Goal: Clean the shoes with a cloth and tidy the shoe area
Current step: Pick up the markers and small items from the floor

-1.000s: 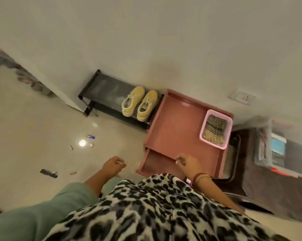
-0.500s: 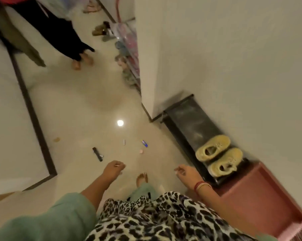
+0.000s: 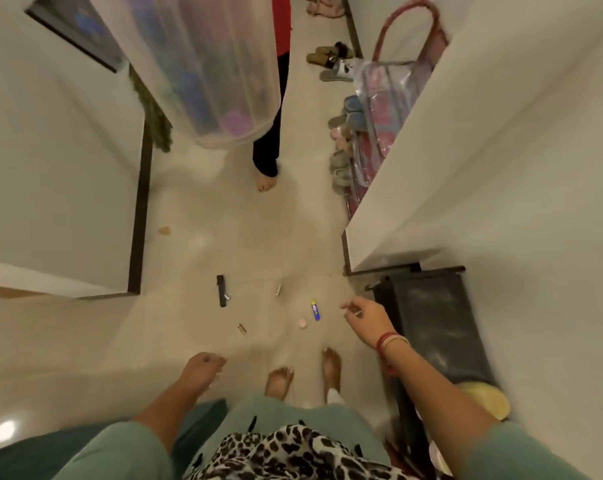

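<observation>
At the left edge of the frame a pale wall panel with a dark frame [image 3: 139, 209] runs down to the floor [image 3: 85, 341], and a small brown spot [image 3: 164, 230] lies on the tiles just right of it. At upper centre hangs a large translucent plastic bag [image 3: 203, 64]; beside it stands another person's dark trouser leg and bare foot [image 3: 267, 183].

At lower centre-left the left hand [image 3: 203, 370] hangs over the floor with its fingers curled in; I cannot tell whether it holds anything. Scattered on the tiles at mid-frame, from left to right, lie a black strip-like item [image 3: 221, 291], a small brass-coloured piece [image 3: 241, 329], a small silvery piece [image 3: 278, 289], a pink round cap [image 3: 302, 323] and a blue and yellow tube [image 3: 315, 310]. The cap and the tube are just beside each other. Below them are the wearer's two bare feet [image 3: 279, 381].

The right hand [image 3: 366, 320], right of centre, pinches a small pale thing [image 3: 355, 311] between thumb and forefinger; what it is cannot be made out. Red and gold bangles circle that wrist.

At upper right, loose pairs of footwear [image 3: 341, 161] line the wall beside a plastic-covered rack [image 3: 390, 109]. At lower right a black shoe rack [image 3: 435, 323] stands against the wall, and a yellow shoe [image 3: 483, 398] shows on it, partly hidden behind the right forearm.
</observation>
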A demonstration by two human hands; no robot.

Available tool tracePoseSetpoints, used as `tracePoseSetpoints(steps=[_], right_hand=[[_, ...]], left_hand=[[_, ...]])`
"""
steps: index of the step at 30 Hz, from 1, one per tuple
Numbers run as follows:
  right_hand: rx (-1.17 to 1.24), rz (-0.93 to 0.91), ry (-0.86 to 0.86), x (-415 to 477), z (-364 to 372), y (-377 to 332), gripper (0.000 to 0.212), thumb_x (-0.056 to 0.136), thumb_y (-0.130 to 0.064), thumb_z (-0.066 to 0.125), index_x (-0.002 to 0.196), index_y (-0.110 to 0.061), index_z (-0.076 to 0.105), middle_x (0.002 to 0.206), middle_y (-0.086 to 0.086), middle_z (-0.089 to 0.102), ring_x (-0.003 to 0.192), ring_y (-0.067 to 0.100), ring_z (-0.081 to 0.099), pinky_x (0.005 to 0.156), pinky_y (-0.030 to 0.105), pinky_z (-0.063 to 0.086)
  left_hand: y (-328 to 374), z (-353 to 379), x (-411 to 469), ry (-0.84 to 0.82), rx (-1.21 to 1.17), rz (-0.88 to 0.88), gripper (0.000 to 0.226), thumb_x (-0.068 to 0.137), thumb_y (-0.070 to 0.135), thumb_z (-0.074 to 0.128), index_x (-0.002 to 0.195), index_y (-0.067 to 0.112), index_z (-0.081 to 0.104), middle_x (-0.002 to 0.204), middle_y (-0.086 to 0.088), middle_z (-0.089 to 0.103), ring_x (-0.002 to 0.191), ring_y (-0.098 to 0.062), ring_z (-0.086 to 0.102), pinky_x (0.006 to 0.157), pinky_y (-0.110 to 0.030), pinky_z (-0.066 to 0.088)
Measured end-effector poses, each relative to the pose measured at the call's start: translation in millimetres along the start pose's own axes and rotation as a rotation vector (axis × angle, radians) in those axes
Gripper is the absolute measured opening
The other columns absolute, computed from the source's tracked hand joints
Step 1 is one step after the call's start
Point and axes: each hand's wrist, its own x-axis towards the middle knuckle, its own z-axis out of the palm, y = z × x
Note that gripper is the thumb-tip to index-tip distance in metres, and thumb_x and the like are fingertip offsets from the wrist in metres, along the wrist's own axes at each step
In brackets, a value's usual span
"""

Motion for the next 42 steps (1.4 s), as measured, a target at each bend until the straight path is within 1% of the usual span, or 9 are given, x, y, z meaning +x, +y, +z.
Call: tracePoseSetpoints(steps=[4,12,16,18,21,27,33,37,42], right_hand=[[-0.045,0.012,-0.099,31,10,30,0.015,0.086,-0.015,0.056,0.095,-0.020,0.067,0.097,0.004,0.068,0.083,0.016,0.059,0.080,0.024,0.047],[-0.093,0.125,-0.212,139,75,126,0.011,0.084,-0.010,0.060,0.089,-0.011,0.069,0.097,0.010,0.070,0.091,0.025,0.063,0.084,0.027,0.048],[-0.039,0.189,-0.183,220,141,184,0.011,0.083,-0.007,0.061,0.089,-0.011,0.069,0.097,0.010,0.069,0.090,0.024,0.062,0.082,0.022,0.045],[-0.032,0.218,-0.164,259,177,214,0.012,0.082,-0.006,0.061,0.092,-0.008,0.069,0.095,0.012,0.069,0.092,0.027,0.062,0.077,0.021,0.041],[-0.046,0.254,-0.134,313,225,253,0.017,0.082,-0.013,0.066,0.099,-0.008,0.065,0.097,0.013,0.067,0.093,0.028,0.062,0.077,0.023,0.041],[-0.167,0.253,-0.094,399,324,310,0.037,0.082,-0.029,0.068,0.110,-0.010,0.056,0.107,0.013,0.062,0.100,0.032,0.059,0.078,0.033,0.044],[-0.178,0.223,0.059,417,360,324,0.023,0.084,-0.019,0.062,0.101,-0.006,0.053,0.097,0.015,0.061,0.087,0.034,0.058,0.067,0.032,0.040],[0.078,0.214,0.124,390,344,301,0.019,0.080,-0.014,0.068,0.096,-0.010,0.060,0.079,0.001,0.059,0.072,0.021,0.059,0.069,0.030,0.046],[0.319,0.039,0.024,311,339,228,0.031,0.071,-0.014,0.081,0.087,-0.017,0.055,0.071,-0.009,0.061,0.056,-0.002,0.056,0.057,0.008,0.044]], left_hand=[[12,43,12,-0.013,0.103,0.066,0.020,0.094,0.013,0.058,0.074,0.008,0.056,0.075,-0.007,0.055,0.068,-0.019,0.052,0.065,-0.030,0.041],[34,145,110,-0.142,0.005,-0.042,0.021,0.095,0.017,0.057,0.074,0.014,0.054,0.080,-0.007,0.057,0.069,-0.016,0.051,0.063,-0.027,0.040],[22,191,215,-0.119,-0.178,-0.142,0.011,0.094,0.011,0.056,0.094,0.010,0.066,0.112,-0.012,0.065,0.088,-0.019,0.060,0.068,-0.028,0.045],[13,209,263,-0.025,-0.245,-0.164,0.012,0.095,0.014,0.055,0.101,0.008,0.063,0.103,-0.008,0.060,0.079,-0.015,0.056,0.065,-0.024,0.043],[-6,233,325,0.052,-0.312,-0.215,0.014,0.096,0.023,0.055,0.083,0.016,0.054,0.083,-0.002,0.051,0.064,-0.009,0.043,0.055,-0.023,0.033],[-65,273,412,0.021,-0.429,-0.213,0.018,0.095,0.023,0.056,0.110,0.015,0.061,0.101,0.005,0.060,0.081,-0.005,0.052,0.062,-0.022,0.042],[-95,281,441,0.027,-0.506,-0.204,0.025,0.093,0.025,0.059,0.116,0.017,0.063,0.113,0.003,0.061,0.103,-0.015,0.055,0.069,-0.025,0.045],[-89,269,439,0.049,-0.587,-0.188,0.018,0.092,0.032,0.060,0.107,0.023,0.063,0.116,0.003,0.062,0.106,-0.011,0.054,0.087,-0.034,0.047],[-70,253,422,-0.002,-0.615,-0.096,0.040,0.094,0.052,0.047,0.116,0.021,0.060,0.113,0.009,0.062,0.105,-0.004,0.053,0.091,-0.031,0.041]])
